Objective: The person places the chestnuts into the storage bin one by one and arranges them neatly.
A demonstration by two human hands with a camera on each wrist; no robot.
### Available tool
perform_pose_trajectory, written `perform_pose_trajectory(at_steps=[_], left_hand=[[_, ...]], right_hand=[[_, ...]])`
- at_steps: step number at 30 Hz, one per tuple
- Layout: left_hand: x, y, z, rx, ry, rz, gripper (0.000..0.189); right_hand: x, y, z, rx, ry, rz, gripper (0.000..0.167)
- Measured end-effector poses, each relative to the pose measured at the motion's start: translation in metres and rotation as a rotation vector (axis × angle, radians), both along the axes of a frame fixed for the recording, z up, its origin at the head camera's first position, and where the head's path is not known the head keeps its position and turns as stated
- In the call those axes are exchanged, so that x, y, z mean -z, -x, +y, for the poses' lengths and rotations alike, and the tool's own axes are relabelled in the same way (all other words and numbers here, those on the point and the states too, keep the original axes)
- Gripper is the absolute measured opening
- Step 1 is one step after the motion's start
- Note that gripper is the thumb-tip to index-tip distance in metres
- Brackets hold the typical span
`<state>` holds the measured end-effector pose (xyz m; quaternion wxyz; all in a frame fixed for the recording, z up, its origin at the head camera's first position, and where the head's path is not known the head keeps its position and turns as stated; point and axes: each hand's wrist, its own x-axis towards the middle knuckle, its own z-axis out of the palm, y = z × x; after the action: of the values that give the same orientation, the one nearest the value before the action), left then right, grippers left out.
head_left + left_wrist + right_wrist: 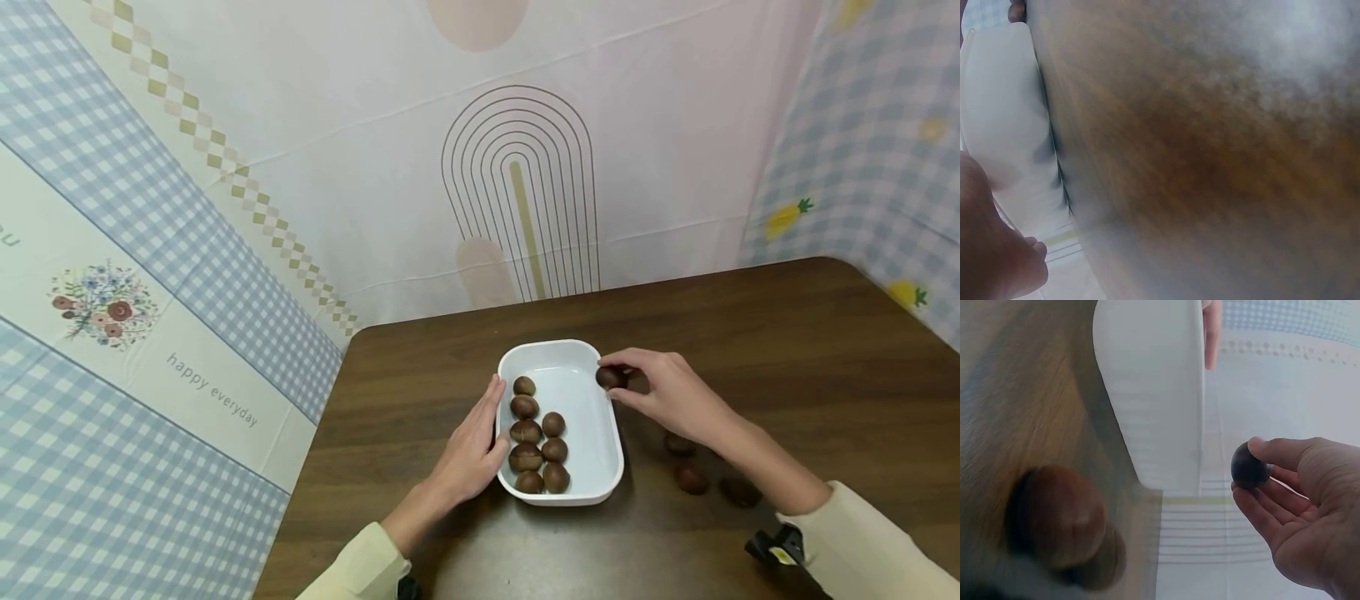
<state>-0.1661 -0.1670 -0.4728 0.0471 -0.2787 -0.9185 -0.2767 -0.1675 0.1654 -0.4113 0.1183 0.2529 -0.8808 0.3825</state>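
At my far left hangs a blue gingham cloth (225,267) printed "happy everyday". My left hand (468,454) rests with extended fingers against the left side of the white tray (588,467), gripping nothing. Inside, eight chestnuts (525,457) sit in two columns: five along the left wall, three just beside them. At the tray's far right corner, my right hand (675,396) pinches another chestnut (611,377) above rim level. Farther right, loose chestnuts (691,478) lie near my forearm on the brown wood-grain table (390,392).
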Motion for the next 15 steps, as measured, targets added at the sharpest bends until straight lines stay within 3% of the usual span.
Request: perform_pose_trajectory(at_steps=[15], left_hand=[[0.0, 0.001, 0.001, 0.004, -0.007, 0.026, 0.076]], right_hand=[[0.013, 0.031, -0.06, -0.074, -0.057, -0.014, 0.035]])
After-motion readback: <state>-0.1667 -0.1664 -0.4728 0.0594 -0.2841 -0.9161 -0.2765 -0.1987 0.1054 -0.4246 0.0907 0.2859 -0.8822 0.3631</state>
